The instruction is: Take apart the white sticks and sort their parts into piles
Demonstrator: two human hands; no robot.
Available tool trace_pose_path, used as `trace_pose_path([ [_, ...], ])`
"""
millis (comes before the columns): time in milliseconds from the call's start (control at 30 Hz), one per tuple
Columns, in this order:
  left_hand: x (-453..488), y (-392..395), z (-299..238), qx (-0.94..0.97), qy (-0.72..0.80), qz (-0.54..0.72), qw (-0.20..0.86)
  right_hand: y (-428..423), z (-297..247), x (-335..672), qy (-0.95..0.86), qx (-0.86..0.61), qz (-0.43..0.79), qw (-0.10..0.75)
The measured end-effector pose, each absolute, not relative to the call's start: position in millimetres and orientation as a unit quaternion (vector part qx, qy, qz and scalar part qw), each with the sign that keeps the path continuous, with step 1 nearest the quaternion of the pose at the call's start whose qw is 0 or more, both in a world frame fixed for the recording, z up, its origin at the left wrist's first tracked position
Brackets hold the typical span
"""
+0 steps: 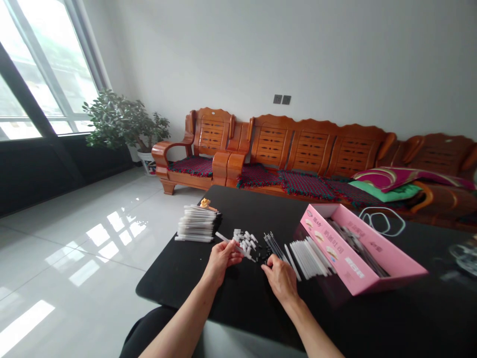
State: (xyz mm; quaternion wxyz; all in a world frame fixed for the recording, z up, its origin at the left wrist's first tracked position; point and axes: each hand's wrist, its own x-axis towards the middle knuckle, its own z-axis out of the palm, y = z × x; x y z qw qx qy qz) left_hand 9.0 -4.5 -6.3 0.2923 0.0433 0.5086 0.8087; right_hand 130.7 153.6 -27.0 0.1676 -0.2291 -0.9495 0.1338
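My left hand (222,258) is closed around a white pen barrel (222,237) that sticks out up and to the left. My right hand (279,276) rests on the black table (242,293), fingers curled and pinched beside a small pile of white pen caps (246,242) and thin black refills (274,244). What its fingertips hold is too small to make out. A row of white pen barrels (309,257) lies just right of my right hand. A neat stack of white pens (197,223) sits at the table's left edge.
An open pink box (368,263) with dark parts inside lies on the right. A loop of white cord (383,221) lies behind it. Beyond the table stand wooden sofas (298,149) with cushions, a potted plant (119,119) by the window, and glossy floor tiles to the left.
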Motion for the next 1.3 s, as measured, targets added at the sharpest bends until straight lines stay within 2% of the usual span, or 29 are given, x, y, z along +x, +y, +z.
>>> trace_pose_path([
  [233, 10, -4, -8, 0.046, 0.513, 0.804, 0.298, 151, -24, 131, -0.944, -0.234, 0.154, 0.177],
  [367, 11, -2, -9, 0.052, 0.512, 0.803, 0.302, 140, -8, 133, -0.919, -0.173, 0.292, 0.202],
  [500, 14, -1, -8, 0.066, 0.514, 0.799, 0.305, 130, 2, 136, -0.866, -0.112, 0.462, 0.156],
  [833, 6, -6, -7, 0.067, 0.518, 0.804, 0.283, 141, 1, 143, -0.804, -0.15, 0.568, 0.095],
  [967, 5, -7, -6, 0.067, 0.516, 0.805, 0.284, 146, 3, 143, -0.807, -0.14, 0.568, 0.084],
  [1133, -13, -20, 3, -0.015, 0.485, 0.854, 0.187, 176, 9, 153, -0.833, -0.168, 0.523, 0.067],
  [1300, -20, -25, 3, -0.04, 0.468, 0.868, 0.16, 195, 5, 157, -0.893, -0.262, 0.326, 0.166],
])
